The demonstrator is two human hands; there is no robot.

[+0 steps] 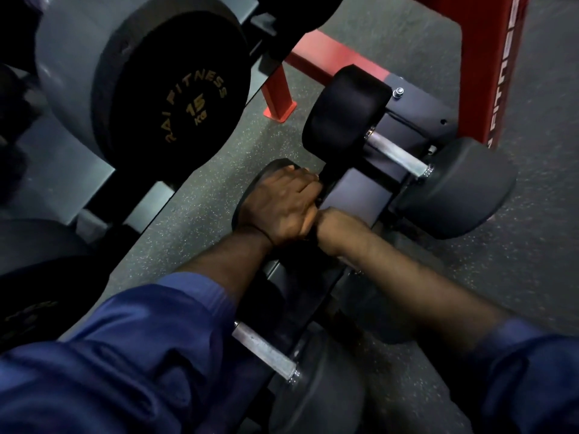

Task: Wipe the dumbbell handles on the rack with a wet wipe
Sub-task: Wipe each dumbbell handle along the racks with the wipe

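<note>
Three black dumbbells lie across a low dark rack [360, 195]. The far dumbbell [344, 111] shows a bare metal handle [396, 158]. The near dumbbell's handle [264, 352] is also bare. My left hand [279, 205] lies on top of the middle dumbbell's left head [250, 195], fingers curled over its inner edge. My right hand [338, 230] is blurred and reaches down right beside the left hand, where the middle handle sits. Its fingers and the middle handle are hidden. No wet wipe is visible.
A large 15 kg dumbbell [175, 101] sits on a higher grey shelf at upper left. A red steel frame [488, 57] stands behind the rack at upper right. Speckled rubber floor [203, 214] lies between the racks.
</note>
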